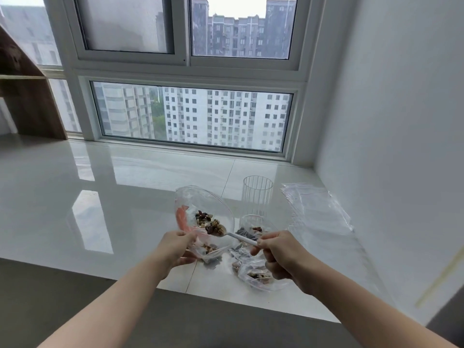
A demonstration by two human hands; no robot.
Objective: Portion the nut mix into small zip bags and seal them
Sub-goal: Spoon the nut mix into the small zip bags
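Head view shows one spoon [234,234], one glass cup [257,194] and one stack of empty zip bags [319,209] to the right of the cup. Nearer than the cup, the left hand [175,249] pinches the rim of an open bag [204,217] holding nut mix [213,226]. The right hand [281,254], fingers curled round the spoon's handle, holds a loaded scoop in that bag's mouth. One filled bag [261,277] lies under the right hand.

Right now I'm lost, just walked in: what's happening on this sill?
A person is portioning nut mix. The left hand holds a small zip bag open, while the right hand holds a spoon loaded with nuts at its mouth. Another filled bag lies nearby; empty bags wait beside a glass.
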